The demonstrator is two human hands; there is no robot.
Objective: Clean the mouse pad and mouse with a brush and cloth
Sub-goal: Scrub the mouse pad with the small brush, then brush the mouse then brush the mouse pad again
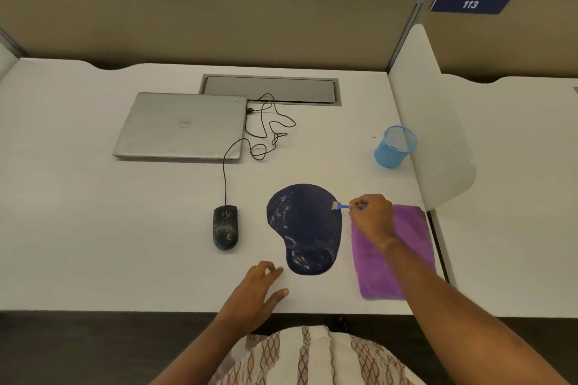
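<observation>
my patterned shirt (312, 359) fills the bottom edge. my left hand (259, 287) rests on the white bench (93, 228), its fingers (269, 270) loose and spread, just beside the near end of the dusty mouse pad (305, 228). my right hand (370, 216), above a corner of the purple cloth (406, 247), pinches a small blue brush (342, 206), bristles at the pad's right edge. the speckled mouse (225, 227) lies left of the pad.

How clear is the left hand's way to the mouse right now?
Probably yes: the left hand is open and holds nothing, and only bare desk lies between it and the mouse.
</observation>
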